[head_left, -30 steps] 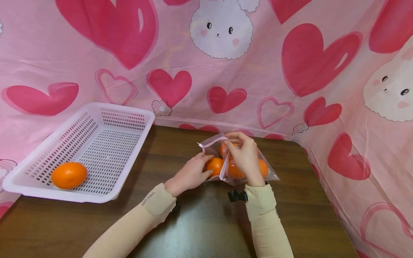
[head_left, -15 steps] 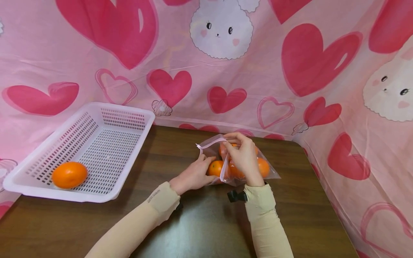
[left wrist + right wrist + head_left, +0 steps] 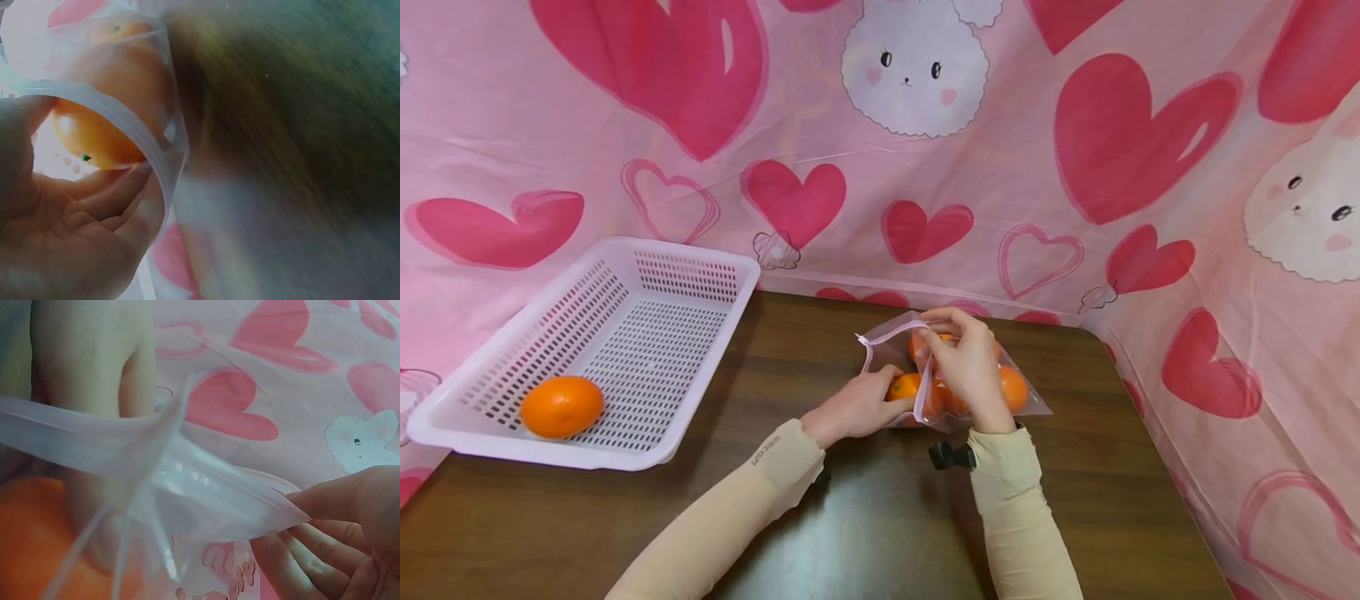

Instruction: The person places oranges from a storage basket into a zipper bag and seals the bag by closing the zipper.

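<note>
A clear zip bag (image 3: 1033, 401) with a pink-white rim lies on its side on the table, several oranges (image 3: 1012, 389) inside it. Just within the bag's mouth, my left hand (image 3: 857, 407) grips one orange (image 3: 904, 387). The left wrist view shows that orange (image 3: 100, 140) with its green stem spot, thumb and fingers around it and the bag rim (image 3: 125, 112) crossing over. My right hand (image 3: 967, 360) pinches the bag's upper rim and keeps the mouth spread, as the right wrist view also shows with the thumb and fingers (image 3: 312, 550) on the plastic.
A white perforated plastic basket (image 3: 651, 358) stands on the left of the brown wooden table (image 3: 820, 533), one orange (image 3: 561, 407) in its near left corner. Pink cloth (image 3: 805, 108) printed with hearts and rabbits hangs behind the table and along its right side.
My left hand has moved a little to the right, carrying its orange deeper into the bag's mouth. The right hand keeps its pinch on the rim almost unmoved.
</note>
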`<state>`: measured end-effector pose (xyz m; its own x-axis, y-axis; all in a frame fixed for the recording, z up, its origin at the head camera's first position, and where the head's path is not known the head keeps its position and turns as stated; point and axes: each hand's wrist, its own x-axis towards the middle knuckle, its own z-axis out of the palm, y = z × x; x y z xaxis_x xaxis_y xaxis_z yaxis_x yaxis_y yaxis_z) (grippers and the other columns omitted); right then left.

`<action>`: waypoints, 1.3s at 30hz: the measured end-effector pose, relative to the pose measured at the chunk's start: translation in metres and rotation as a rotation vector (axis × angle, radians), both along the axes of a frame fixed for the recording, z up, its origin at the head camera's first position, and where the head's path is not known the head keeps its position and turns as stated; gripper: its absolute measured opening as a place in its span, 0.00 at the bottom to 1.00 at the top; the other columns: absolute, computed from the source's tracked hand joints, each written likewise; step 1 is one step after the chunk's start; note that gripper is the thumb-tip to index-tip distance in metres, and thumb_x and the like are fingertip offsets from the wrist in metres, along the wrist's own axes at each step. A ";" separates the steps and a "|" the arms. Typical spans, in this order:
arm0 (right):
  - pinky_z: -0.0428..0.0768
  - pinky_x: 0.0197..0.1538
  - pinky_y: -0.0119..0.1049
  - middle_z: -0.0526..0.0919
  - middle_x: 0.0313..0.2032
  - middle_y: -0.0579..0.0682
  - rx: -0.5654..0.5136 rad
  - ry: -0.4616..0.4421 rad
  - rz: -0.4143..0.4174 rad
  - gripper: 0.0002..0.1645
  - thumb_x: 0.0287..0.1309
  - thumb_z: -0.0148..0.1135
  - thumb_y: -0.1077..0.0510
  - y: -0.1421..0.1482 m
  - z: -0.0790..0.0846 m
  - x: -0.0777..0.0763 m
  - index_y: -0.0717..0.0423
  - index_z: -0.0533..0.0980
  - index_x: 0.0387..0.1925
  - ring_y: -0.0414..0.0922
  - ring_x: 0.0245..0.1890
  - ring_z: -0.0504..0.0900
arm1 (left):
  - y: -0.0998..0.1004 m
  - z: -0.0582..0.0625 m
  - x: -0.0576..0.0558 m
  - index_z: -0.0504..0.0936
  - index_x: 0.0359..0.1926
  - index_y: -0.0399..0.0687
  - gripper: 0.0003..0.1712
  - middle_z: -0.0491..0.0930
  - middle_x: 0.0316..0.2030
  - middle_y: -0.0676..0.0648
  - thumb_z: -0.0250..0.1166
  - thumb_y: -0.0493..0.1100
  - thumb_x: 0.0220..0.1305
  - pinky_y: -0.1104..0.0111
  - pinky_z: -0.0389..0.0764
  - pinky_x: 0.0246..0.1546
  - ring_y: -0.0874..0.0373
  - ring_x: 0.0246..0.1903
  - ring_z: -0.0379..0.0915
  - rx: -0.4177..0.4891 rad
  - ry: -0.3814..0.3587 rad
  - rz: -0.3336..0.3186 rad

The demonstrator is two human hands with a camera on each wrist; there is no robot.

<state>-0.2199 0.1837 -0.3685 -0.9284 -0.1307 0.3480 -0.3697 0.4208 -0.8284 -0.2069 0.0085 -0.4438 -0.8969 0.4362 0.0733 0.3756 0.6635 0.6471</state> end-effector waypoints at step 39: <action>0.82 0.20 0.36 0.88 0.38 0.60 -0.072 -0.014 0.003 0.15 0.65 0.68 0.61 -0.004 -0.001 -0.003 0.61 0.82 0.52 0.56 0.25 0.86 | -0.014 0.015 -0.003 0.78 0.60 0.41 0.28 0.84 0.45 0.44 0.66 0.56 0.69 0.58 0.81 0.47 0.51 0.42 0.81 0.105 0.032 0.094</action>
